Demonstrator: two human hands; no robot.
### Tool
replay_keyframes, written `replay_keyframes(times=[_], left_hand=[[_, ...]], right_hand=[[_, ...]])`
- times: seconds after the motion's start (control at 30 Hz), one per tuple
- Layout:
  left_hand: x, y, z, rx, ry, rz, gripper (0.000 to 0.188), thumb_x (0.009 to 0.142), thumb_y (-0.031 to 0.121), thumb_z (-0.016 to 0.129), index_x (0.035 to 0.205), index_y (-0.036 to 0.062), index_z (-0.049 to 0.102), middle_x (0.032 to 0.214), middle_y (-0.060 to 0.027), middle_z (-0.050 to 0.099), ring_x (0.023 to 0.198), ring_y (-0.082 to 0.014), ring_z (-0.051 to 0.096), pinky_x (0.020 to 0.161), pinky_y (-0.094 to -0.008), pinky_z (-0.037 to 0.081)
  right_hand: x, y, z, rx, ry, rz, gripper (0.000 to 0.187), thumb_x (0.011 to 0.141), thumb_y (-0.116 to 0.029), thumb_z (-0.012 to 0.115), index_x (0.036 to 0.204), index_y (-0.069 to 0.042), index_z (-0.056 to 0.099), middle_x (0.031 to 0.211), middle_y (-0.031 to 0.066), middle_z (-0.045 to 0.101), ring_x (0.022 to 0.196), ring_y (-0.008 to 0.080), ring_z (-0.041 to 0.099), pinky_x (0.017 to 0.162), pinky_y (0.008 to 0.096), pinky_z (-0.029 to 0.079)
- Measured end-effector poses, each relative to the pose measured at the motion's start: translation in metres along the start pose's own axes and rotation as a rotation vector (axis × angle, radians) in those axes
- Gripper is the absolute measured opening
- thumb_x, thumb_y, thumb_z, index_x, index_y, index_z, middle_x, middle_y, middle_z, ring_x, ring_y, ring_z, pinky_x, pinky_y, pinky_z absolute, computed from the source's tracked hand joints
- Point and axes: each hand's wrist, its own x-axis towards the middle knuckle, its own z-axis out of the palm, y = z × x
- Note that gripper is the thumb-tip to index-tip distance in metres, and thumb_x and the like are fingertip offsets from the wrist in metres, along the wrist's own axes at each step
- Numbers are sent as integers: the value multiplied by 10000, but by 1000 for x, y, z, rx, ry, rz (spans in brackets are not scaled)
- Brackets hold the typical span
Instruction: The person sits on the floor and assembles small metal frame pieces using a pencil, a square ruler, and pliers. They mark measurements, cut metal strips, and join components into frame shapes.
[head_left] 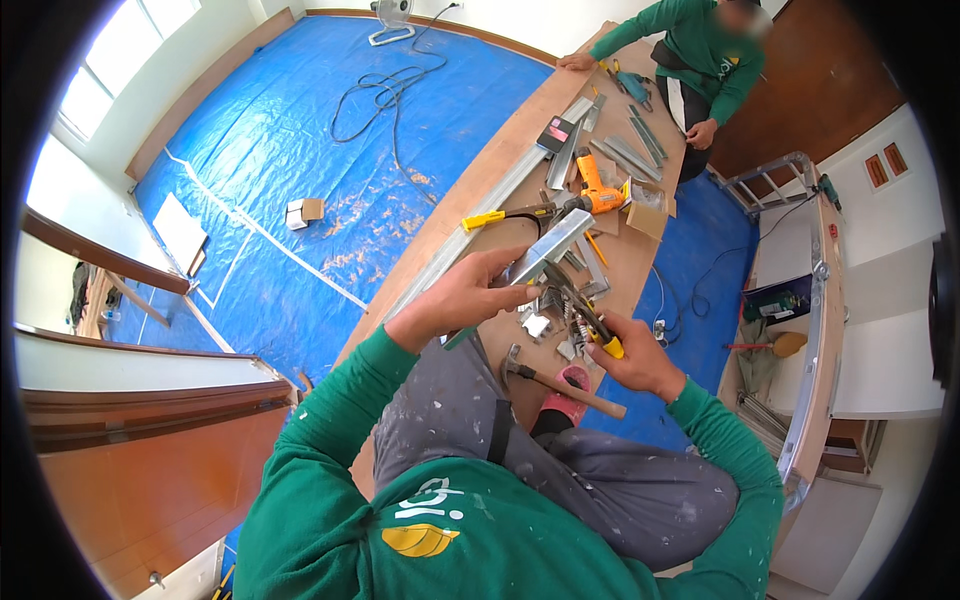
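My left hand (465, 295) is closed round a short silver metal channel (560, 240), which I hold tilted above the wooden board. In my right hand (640, 358) are tin snips (578, 305) with yellow and black handles. Their jaws meet the near end of the channel; whether they bite into the metal I cannot tell. Below my hands lies a hammer (560, 387) with a wooden handle, beside small metal offcuts (537, 324). Just beyond the channel rests an orange power drill (600, 190).
The long wooden board (420, 245) carries metal profiles (625, 155), a cardboard box (648, 212) and a yellow-handled tool (483, 219). A co-worker in green (700, 60) sits at its far end. Blue sheeting (270, 110) covers the floor, with a black cable (385, 95) and a fan (392, 20).
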Motion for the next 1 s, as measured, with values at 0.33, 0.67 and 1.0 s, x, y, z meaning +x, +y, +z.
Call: replay_keyframes(times=[0.33, 0.67, 1.0], left_hand=[[-5, 6, 10, -20, 36, -12, 644, 970, 306, 752, 1498, -1, 548, 956, -15, 640, 833, -88, 567, 710, -279, 472], [5, -7, 21, -84, 71, -17, 621, 991, 357, 742, 1488, 27, 572, 841, 29, 615, 759, -54, 555, 654, -257, 448], [8, -4, 24, -109, 11, -56, 535, 1014, 359, 709, 1438, 46, 614, 823, 38, 600, 733, -50, 533, 651, -249, 438]], right_hand=[[0, -1, 1, -71, 49, 26, 485, 950, -260, 749, 1346, -5, 631, 1044, 230, 728, 933, 394, 723, 838, 414, 565], [-2, -7, -6, -104, 122, -18, 511, 936, -250, 772, 1355, 8, 634, 1101, 237, 737, 1026, 428, 719, 865, 430, 574], [-7, -4, -6, -152, 120, -96, 511, 939, -262, 773, 1354, 1, 632, 1096, 246, 728, 1010, 432, 716, 871, 429, 571]])
